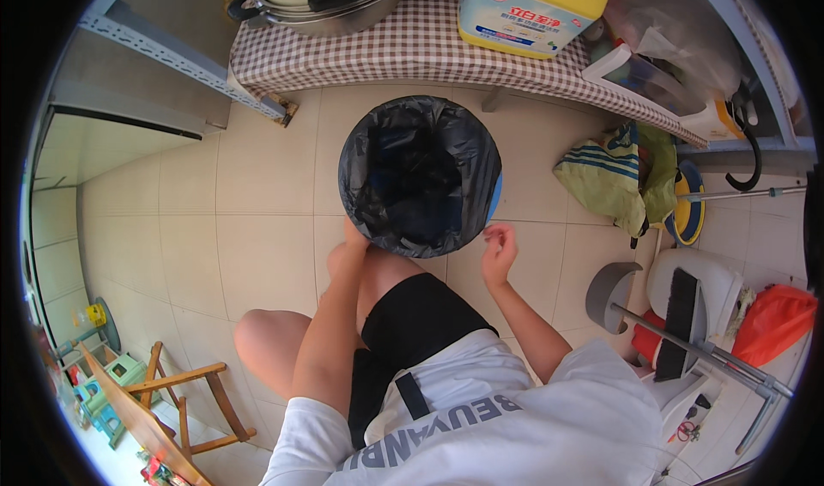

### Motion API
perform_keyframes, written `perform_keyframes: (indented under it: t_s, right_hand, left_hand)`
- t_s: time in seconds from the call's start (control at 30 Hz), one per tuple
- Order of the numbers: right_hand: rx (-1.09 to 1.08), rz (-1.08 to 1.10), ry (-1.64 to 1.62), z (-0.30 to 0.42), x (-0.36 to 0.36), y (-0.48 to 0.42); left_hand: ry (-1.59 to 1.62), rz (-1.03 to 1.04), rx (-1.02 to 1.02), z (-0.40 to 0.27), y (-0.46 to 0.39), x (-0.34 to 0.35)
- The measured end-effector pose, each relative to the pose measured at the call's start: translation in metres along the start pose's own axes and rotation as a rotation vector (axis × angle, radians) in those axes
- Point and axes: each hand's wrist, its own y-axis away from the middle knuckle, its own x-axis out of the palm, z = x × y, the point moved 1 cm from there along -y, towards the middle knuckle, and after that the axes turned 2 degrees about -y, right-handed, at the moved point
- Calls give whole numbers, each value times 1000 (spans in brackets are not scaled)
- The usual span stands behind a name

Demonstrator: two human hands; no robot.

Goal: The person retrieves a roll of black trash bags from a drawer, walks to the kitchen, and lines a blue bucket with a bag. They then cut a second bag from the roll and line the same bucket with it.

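A round bin lined with a black plastic bag (pixel 418 177) stands on the tiled floor before me. The bag is folded over its rim, and a strip of the bin's blue wall (pixel 496 199) shows at the right. My left hand (pixel 356 233) is at the near left side of the bin, mostly hidden under the bag's edge; its grip cannot be seen. Close to the bin's near right edge is my right hand (pixel 499 252), slightly blurred, with fingers partly curled and nothing visible in them. The bag's dark inside hides whatever lies at the bottom.
Beyond the bin, a checked cloth (pixel 399 58) covers a shelf bearing stacked steel pots (pixel 335 3) and a yellow cleaner jug (pixel 531 16). At right are a green bag (pixel 605 177), a broom (pixel 679 325) and a dustpan (pixel 608 296). A wooden folding chair (pixel 187 389) stands at left.
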Motion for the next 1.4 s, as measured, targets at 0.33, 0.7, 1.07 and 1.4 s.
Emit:
perform_keyframes:
  t_s: [0.33,0.7,1.07,1.4]
  right_hand:
    - [-1,-170,41,25,17,-90]
    - [712,31,-722,-58,31,-73]
    - [790,-47,-933,-167,64,-86]
    - [161,-438,-113,-18,24,-94]
  left_hand:
    - [582,55,-55,-63,11,1]
    - [488,99,49,-48,3,1]
    - [695,46,72,-50,-15,13]
    - [-629,-302,149,-36,-36,-6]
